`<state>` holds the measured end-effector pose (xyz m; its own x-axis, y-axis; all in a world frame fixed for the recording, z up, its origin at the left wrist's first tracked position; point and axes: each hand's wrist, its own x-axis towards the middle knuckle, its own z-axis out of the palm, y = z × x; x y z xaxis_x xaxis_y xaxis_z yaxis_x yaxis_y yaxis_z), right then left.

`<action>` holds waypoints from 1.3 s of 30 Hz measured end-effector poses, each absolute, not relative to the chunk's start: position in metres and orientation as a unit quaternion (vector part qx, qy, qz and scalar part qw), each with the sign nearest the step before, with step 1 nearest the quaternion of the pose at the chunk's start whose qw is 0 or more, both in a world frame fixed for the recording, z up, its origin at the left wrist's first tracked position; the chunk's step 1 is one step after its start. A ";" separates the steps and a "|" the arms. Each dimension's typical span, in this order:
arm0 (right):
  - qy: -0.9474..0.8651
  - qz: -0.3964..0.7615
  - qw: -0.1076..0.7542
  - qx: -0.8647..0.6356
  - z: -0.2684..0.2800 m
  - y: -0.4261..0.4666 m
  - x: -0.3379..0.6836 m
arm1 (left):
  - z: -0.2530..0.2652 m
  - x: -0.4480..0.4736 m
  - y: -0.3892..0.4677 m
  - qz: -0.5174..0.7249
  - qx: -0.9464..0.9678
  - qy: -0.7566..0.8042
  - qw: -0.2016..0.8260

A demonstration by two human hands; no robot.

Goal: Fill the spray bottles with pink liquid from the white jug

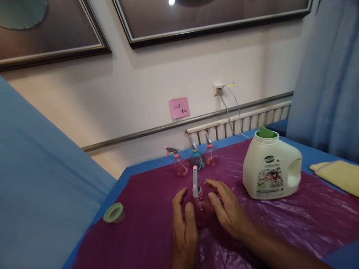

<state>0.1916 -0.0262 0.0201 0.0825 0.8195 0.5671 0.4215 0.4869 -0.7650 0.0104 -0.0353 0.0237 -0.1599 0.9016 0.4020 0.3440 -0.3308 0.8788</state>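
Note:
A clear spray bottle (203, 213) with a pink collar and a grey trigger head stands upright between my hands. My left hand (183, 229) is at its left side, thumb and fingers stretched out and apart. On the other side, my right hand (228, 211) points its spread fingers toward the bottle. Whether either palm or fingertip touches the bottle I cannot tell. Behind it stand a pink-collared spray bottle (180, 167), a teal spray bottle (198, 160) and another pink-collared spray bottle (211, 156).
A cream jug (254, 175) with a green piece in its mouth stands to the right. A pale green cap (113, 213) lies left on the purple plastic sheet (146, 224). A yellow cloth (338, 173) rests at far right. Blue curtains (42, 179) hang on both sides.

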 end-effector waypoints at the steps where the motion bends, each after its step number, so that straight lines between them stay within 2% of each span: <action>1: -0.652 0.178 0.562 -0.476 0.020 -0.027 0.192 | 0.024 0.011 -0.035 0.561 0.594 0.521 0.249; 18: -0.652 0.169 0.573 -0.466 0.022 -0.028 0.192 | 0.015 0.010 -0.025 0.582 0.611 0.504 0.183; 28: -0.663 0.161 0.564 -0.466 0.021 -0.029 0.191 | 0.014 0.012 -0.026 0.574 0.611 0.506 0.205; 34: -0.671 0.186 0.528 -0.486 0.009 -0.030 0.189 | 0.011 0.014 -0.033 0.540 0.598 0.522 0.280; 39: -0.676 0.206 0.517 -0.483 0.007 -0.029 0.189 | 0.018 0.015 -0.038 0.531 0.596 0.526 0.293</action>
<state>0.1894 -0.0294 0.0072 0.0009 0.8657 0.5006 0.4405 0.4491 -0.7774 0.0153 -0.0377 0.0177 -0.1167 0.9387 0.3242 0.3158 -0.2745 0.9082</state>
